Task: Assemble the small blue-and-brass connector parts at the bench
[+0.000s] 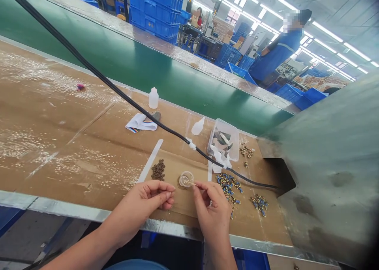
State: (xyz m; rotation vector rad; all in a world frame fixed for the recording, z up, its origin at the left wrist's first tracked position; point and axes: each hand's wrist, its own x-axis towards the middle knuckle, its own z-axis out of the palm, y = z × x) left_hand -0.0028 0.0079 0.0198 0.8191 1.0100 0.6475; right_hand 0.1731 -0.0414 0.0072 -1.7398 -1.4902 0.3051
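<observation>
My left hand point(152, 201) rests at the near edge of the cardboard-covered bench point(59, 143), fingers curled and pinched together; what they hold is too small to make out. My right hand point(211, 210) pinches a thin stick point(190, 182) whose tip reaches into a small clear round cup point(186, 179) just in front of both hands. A pile of small dark brown parts point(158, 169) lies left of the cup. Blue and gold small parts point(227, 184) lie in a heap to the right of my right hand.
A black cable point(118, 92) crosses the bench diagonally. Behind it stand a white bottle point(153, 98), a dropper bottle point(197, 126), a clear plastic tray point(224, 139) and a ribbon cable point(141, 123). More blue parts point(259, 203) lie right. A green conveyor point(142, 60) runs beyond; a person in blue point(276, 53) stands far right.
</observation>
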